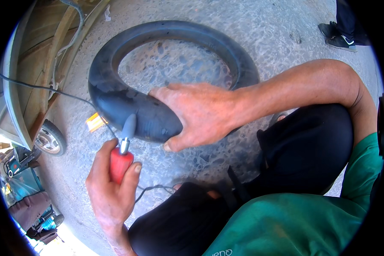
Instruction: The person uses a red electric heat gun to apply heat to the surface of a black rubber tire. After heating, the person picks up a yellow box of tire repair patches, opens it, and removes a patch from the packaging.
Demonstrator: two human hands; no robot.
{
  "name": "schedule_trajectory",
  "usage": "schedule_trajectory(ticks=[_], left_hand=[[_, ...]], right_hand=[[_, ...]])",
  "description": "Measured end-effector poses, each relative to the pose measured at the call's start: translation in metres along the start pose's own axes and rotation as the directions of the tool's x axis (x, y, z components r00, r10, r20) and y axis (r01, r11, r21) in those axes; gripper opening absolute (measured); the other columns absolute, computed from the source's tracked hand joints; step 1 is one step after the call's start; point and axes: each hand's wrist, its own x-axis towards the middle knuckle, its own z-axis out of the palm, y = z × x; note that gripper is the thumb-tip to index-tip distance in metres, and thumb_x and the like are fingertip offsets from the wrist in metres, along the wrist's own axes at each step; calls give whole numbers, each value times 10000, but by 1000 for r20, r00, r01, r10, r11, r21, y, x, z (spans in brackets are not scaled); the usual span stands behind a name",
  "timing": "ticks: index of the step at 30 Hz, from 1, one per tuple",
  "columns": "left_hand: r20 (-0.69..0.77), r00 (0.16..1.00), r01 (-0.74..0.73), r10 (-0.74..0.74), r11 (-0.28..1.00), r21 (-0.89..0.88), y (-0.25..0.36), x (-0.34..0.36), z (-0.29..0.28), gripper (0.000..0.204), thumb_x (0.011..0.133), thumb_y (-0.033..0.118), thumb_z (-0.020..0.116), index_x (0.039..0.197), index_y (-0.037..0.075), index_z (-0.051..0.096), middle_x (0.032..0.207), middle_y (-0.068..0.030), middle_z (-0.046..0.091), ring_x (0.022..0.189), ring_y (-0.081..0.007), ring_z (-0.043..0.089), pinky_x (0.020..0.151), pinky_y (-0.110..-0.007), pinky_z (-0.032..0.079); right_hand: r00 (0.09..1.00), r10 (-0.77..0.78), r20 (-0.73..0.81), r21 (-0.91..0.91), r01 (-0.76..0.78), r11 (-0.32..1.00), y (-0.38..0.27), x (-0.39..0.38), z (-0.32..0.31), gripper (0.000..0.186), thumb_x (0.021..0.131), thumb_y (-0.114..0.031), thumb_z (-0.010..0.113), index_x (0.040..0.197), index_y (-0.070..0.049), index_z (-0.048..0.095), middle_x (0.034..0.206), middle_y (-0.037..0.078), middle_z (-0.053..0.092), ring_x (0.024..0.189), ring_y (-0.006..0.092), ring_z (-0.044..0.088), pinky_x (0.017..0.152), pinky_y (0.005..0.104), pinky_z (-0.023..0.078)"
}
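Observation:
A black inflated inner tube [145, 30] lies as a ring on the stone-flecked ground in front of me. My right hand [198, 113] is clamped over its near side, thumb toward me and fingers over the top. In my left hand [113, 190] is a small red rotary grinder [120, 164], held upright. Its metal collar carries a grey cone-shaped grinding tip [129, 127]. That tip overlaps the tube's near left side in the picture; whether it touches the rubber I cannot tell. Darker patches mark the tube left of my right hand.
A dark cord [51, 88] runs in from the left, and a twisted cord [153, 187] lies below the grinder. Beside the tube is a yellow-orange packet [95, 122]. A wooden-sided cart [38, 64] and a small wheel [50, 137] stand left. Another person's shoes [339, 39] are far right.

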Motion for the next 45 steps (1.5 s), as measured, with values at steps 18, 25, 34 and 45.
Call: schedule_trajectory(ticks=[18, 25, 34, 45], left_hand=[[-102, 995, -21, 15, 998, -59, -4, 0, -2, 508, 803, 60, 760, 1283, 0, 607, 970, -188, 693, 858, -249, 686, 810, -373, 543], [-19, 999, -51, 51, 999, 7, -6, -5, -6, 515, 797, 79, 761, 1281, -4, 605, 962, -197, 691, 861, -281, 696, 816, -382, 543], [42, 999, 21, -20, 1000, -10, -3, -6, -7, 513, 804, 69, 770, 1282, -16, 606, 1010, -230, 704, 925, -336, 722, 858, -410, 550], [36, 999, 33, -34, 999, 34, 0, -4, -3, 511, 808, 89, 776, 1279, -14, 606, 1014, -238, 705, 931, -366, 725, 855, -420, 551]], right_hand=[[1000, 7, 8, 11, -7, 1000, 1, -1, 7, 984, 748, -374, 828, 1431, 179, 384, 1187, 346, 596, 1049, 431, 660, 912, 458, 560], [1000, 7, 16, 18, -7, 1000, 1, 1, 6, 971, 749, -363, 820, 1426, 182, 388, 1183, 350, 596, 1037, 435, 662, 912, 457, 561], [1000, 2, 0, 2, -2, 1000, 1, -1, 6, 952, 750, -363, 820, 1422, 167, 402, 1171, 344, 605, 1028, 439, 668, 896, 458, 566], [1000, -6, -13, -22, 5, 1000, 0, -3, 8, 970, 751, -382, 829, 1436, 151, 394, 1186, 343, 600, 1037, 444, 666, 896, 464, 569]])
